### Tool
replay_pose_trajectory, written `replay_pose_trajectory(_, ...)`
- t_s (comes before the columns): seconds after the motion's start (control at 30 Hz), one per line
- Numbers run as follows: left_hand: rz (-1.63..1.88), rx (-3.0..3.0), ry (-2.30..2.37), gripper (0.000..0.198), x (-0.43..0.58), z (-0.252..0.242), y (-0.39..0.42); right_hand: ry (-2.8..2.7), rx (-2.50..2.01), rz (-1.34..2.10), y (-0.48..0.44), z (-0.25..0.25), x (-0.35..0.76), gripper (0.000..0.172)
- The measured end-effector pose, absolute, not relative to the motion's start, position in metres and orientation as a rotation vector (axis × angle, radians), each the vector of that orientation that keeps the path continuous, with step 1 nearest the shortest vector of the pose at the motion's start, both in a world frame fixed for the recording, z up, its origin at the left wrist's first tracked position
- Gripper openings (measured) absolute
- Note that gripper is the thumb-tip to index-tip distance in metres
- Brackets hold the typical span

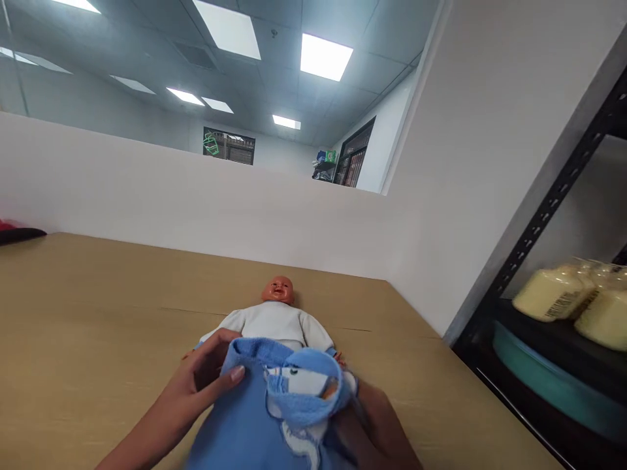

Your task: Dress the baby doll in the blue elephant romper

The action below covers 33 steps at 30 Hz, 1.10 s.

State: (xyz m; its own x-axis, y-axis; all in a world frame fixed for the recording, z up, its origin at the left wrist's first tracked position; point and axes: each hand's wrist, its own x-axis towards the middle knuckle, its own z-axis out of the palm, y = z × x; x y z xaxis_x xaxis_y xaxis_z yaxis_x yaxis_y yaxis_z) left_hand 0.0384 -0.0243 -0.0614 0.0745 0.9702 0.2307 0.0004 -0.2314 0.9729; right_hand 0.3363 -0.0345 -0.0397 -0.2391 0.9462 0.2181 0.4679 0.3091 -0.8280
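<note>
The left hand [208, 378] curls its fingers and thumb around the near left edge of a blue garment [274, 405], pinching the bunched terry cloth; the right hand [375, 418] sits under the garment's right side, mostly hidden by the fabric, so whether it is clamped on the cloth cannot be told. The garment, blue with a white printed patch, is gathered into a thick roll between the two hands, just near of a baby doll [277, 313] that lies on its back on the tan table [98, 313], head toward the far wall and white top showing. The roll overlaps the doll's lower body. With the cloth bunched so thickly, it could snag on the doll's limbs or drag the light doll across the smooth table. A black shelf [548, 215] with pale jars [553, 294] stands at right.
</note>
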Motion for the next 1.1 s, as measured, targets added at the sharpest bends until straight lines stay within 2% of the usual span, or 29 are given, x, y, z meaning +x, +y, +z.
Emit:
replay_pose_trajectory(0.03,1.277,1.487,1.022,0.046,0.038,-0.055,-0.021,-1.876,-1.250,0.794,-0.027,-0.023,0.332,0.036)
replay_pose_trajectory(0.13,1.220,1.679,1.013,0.072,0.043,-0.039,-0.015,-2.118,-1.069,0.675,-0.003,0.021,0.317,0.017)
replay_pose_trajectory(0.17,1.219,1.743,1.021,0.076,0.046,-0.034,-0.014,-2.173,-1.017,0.680,0.006,0.031,0.314,0.018)
replay_pose_trajectory(0.23,1.243,1.870,1.025,0.068,0.053,-0.025,-0.011,-2.269,-0.953,0.689,0.021,0.042,0.310,0.023)
replay_pose_trajectory(0.33,1.268,1.993,1.032,0.031,0.058,-0.015,-0.005,-2.313,-0.943,0.578,0.034,0.047,0.313,0.024)
replay_pose_trajectory(0.37,1.278,2.000,1.039,0.025,0.058,-0.013,-0.004,-2.297,-0.930,0.550,0.035,0.048,0.315,0.023)
replay_pose_trajectory(0.43,1.306,1.932,1.085,0.027,0.057,-0.009,-0.001,-2.262,-0.900,0.568,0.032,0.051,0.321,0.027)
replay_pose_trajectory(0.57,1.439,1.596,1.164,0.043,0.051,-0.004,0.004,-2.297,-0.926,0.776,0.020,0.055,0.337,0.032)
replay_pose_trajectory(0.67,1.463,1.366,1.170,0.053,0.040,-0.004,0.004,-2.376,-0.907,0.858,0.015,0.048,0.351,0.032)
replay_pose_trajectory(0.77,1.452,1.297,1.188,0.056,0.024,-0.015,-0.006,-2.428,-0.750,0.776,0.014,0.031,0.364,0.036)
replay_pose_trajectory(0.87,1.463,1.469,1.268,0.045,0.011,-0.038,-0.025,-2.432,-0.684,0.731,0.014,0.008,0.369,0.042)
replay_pose_trajectory(0.97,1.381,1.861,1.379,0.035,0.005,-0.067,-0.042,-2.515,-0.703,0.612,0.016,-0.018,0.364,0.035)
replay_pose_trajectory(1.03,1.181,2.115,1.417,0.041,0.005,-0.081,-0.047,-2.580,-0.772,0.522,0.020,-0.034,0.361,0.031)
replay_pose_trajectory(1.1,0.929,2.297,1.415,0.059,0.006,-0.088,-0.047,-2.627,-0.904,0.465,0.028,-0.050,0.362,0.046)
